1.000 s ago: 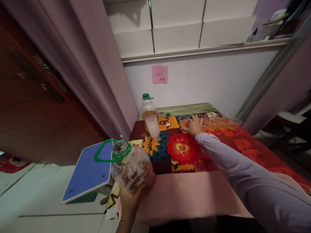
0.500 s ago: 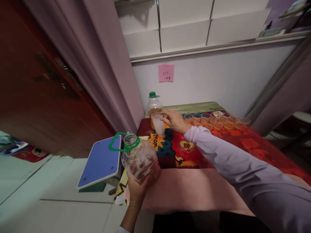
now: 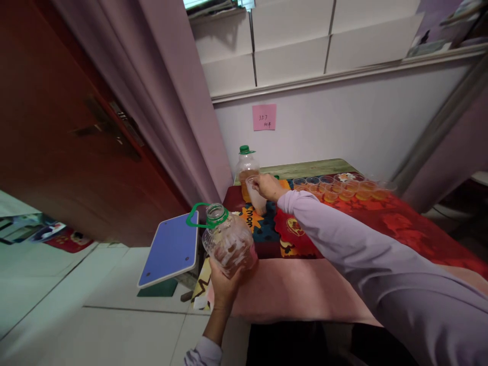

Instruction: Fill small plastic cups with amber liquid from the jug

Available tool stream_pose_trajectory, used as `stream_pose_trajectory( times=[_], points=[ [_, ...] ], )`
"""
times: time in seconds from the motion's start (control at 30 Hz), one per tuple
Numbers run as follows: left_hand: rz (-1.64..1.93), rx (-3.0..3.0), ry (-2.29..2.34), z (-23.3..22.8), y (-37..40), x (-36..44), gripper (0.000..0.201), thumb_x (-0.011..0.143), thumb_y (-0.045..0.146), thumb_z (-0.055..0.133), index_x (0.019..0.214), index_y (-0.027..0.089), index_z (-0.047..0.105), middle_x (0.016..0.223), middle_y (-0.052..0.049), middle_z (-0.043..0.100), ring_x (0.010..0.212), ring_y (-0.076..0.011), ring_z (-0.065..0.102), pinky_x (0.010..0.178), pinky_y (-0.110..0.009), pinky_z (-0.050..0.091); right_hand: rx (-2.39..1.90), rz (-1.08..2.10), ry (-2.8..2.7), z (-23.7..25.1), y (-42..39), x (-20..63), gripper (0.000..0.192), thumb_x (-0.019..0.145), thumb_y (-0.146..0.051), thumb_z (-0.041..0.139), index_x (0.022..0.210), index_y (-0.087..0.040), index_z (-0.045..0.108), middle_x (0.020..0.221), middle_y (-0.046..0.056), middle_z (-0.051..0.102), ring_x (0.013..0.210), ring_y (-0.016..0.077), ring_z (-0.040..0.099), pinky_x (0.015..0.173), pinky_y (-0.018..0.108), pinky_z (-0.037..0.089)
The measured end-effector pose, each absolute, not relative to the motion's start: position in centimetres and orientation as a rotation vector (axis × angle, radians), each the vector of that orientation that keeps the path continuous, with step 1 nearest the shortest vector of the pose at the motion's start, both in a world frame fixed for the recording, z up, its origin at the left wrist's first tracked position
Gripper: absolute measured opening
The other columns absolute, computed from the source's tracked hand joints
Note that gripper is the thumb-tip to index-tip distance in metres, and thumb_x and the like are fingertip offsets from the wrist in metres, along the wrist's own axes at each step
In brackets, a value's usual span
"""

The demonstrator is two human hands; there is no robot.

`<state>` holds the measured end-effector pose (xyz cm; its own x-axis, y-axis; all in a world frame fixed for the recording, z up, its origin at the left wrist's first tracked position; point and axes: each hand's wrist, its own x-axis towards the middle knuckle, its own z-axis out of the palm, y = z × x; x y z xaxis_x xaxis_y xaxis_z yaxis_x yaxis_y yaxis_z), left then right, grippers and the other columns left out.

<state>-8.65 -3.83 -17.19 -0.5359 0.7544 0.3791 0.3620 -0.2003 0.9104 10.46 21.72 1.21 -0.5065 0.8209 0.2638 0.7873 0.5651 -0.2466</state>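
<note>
Right hand [image 3: 269, 187] pinches the rim of a stack of plastic cups [image 3: 258, 201], its fingers drawn close together; how many cups it has hold of is hard to tell, as the knuckles hide the grip. The stack is on the far left part of the table, just in front of a second jug [image 3: 244, 165] with a green cap and amber drink inside. Left hand [image 3: 224, 282] is spread around the lower side of an open jug [image 3: 232, 246] at the near left corner, where a green handle [image 3: 192, 217] sticks out from the neck. Between the open jug and the right sleeve [image 3: 343, 239] lies a red plate [image 3: 284, 226], partly covered by that sleeve. Clear cups [image 3: 345, 190], several with amber drink, stand in rows farther right. Behind the table, a pink note [image 3: 264, 117] is on the wall [image 3: 324, 117].
</note>
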Motion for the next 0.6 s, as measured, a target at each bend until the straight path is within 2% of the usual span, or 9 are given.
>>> stream_pose_trajectory(
  times=[0.2,0.37,0.5,0.6],
  points=[
    [1.809,1.318,1.693,-17.4,-3.7,-8.6,0.106,0.062,0.078,0.095,0.143,0.024,0.054,0.132,-0.019,0.078,0.119,-0.0393,0.081,0.102,-0.059,0.067,-1.396,0.154,-2.349,1.1,21.9,11.3,0.021,0.105,-0.025,0.069,0.113,-0.021,0.088,0.112,0.012,0.086,0.100,0.0263,0.078,0.083,0.030,0.052],
    [1.814,1.311,1.647,-17.3,-3.7,-8.4,0.111,0.061,0.076,0.097,0.148,0.023,0.051,0.140,-0.021,0.074,0.126,-0.0393,0.078,0.107,-0.059,0.065,-1.393,0.165,-2.306,1.0,21.7,11.9,0.019,0.104,-0.024,0.070,0.110,-0.020,0.088,0.105,0.009,0.087,0.096,0.0227,0.077,0.080,0.027,0.048],
    [1.823,1.290,1.595,-16.8,-3.7,-8.0,0.105,0.063,0.071,0.098,0.144,0.023,0.052,0.139,-0.021,0.075,0.124,-0.0382,0.079,0.106,-0.058,0.065,-1.394,0.147,-2.277,0.9,21.7,12.2,0.021,0.106,-0.026,0.070,0.115,-0.016,0.086,0.112,0.012,0.086,0.099,0.0220,0.076,0.082,0.027,0.047],
    [1.821,1.273,1.636,-16.5,-3.8,-7.8,0.100,0.061,0.068,0.100,0.139,0.023,0.056,0.131,-0.018,0.079,0.117,-0.0377,0.081,0.103,-0.057,0.066,-1.397,0.137,-2.284,0.5,21.7,12.3,0.023,0.107,-0.028,0.069,0.114,-0.013,0.084,0.110,0.014,0.086,0.097,0.0230,0.076,0.083,0.028,0.048]
  ],
)
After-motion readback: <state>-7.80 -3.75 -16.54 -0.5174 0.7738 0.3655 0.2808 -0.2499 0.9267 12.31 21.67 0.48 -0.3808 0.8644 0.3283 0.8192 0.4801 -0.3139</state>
